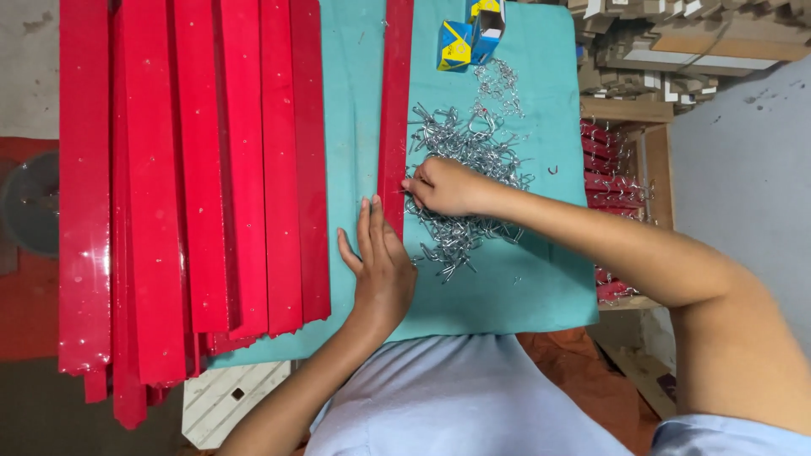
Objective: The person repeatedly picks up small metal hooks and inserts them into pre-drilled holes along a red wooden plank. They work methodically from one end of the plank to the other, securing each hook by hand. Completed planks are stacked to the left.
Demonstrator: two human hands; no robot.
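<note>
Your right hand (443, 187) pinches closed at the right edge of the single red strip (394, 110), whose long axis runs 12 to 6 o'clock. Whether it grips a metal hook (460, 139) I cannot tell. Your left hand (382, 270) lies flat and open at the strip's 6 o'clock end.

You're in a small workshop, prob. a hand-assembly spot for batch goods. Signs: your bench is covered w/ a teal cloth (515, 295), and a big stack of identical glossy red strips (194, 169) lies across it, all same cut. A loose heap of small metal wire hooks (460, 139) sits on the cloth, w/ an open blue-yellow carton (473, 34) at the far edge. Right of the bench, a rough wooden crate (655, 160) holds finished-looking red pieces w/ hooks on. Further back, stacked cardboard and wood offcuts (676, 42). Bare grey concrete floor (743, 143), scuffed.
</note>
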